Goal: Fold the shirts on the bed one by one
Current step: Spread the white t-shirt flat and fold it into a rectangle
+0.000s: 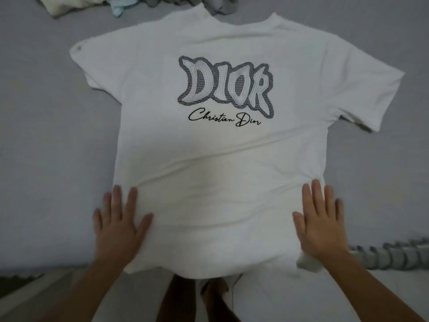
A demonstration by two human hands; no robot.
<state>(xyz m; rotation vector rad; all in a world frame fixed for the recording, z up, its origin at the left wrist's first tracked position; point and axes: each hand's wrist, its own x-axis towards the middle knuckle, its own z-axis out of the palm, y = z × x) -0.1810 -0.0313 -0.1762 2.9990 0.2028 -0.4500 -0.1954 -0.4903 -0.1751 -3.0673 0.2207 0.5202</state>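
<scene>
On the bed [34,112], 1 white shirt [220,159] lies spread flat w/ the printed side up, collar at the far end, hem hanging a bit over the near edge toward me. Both my hands are down on its lower part: left hand [118,224] on the left side edge, right hand [322,221] on the right side edge. Fingers straight and spread, palms flat, gripping nothing, just pressing the cloth. I hold them like that, I'd say, to smooth it and pin it square before the 1st fold; a few shallow creases run across the middle, so it isn't fully flat yet. Both sleeves [371,98] are out to the sides, the left one shorter-looking, maybe partly tucked, can't tell for sure.

Count: 1 shirt laid out, 2 hands on it, 2 sleeves. At the far end is a pile [97,5] of more clothes, at least 3 colours (cream, pale blue, grey), exact no. of pieces not clear since they're bunched and cut off by the frame. They're parked up there prob. to keep the work area free. Folding of this shirt not started.
</scene>
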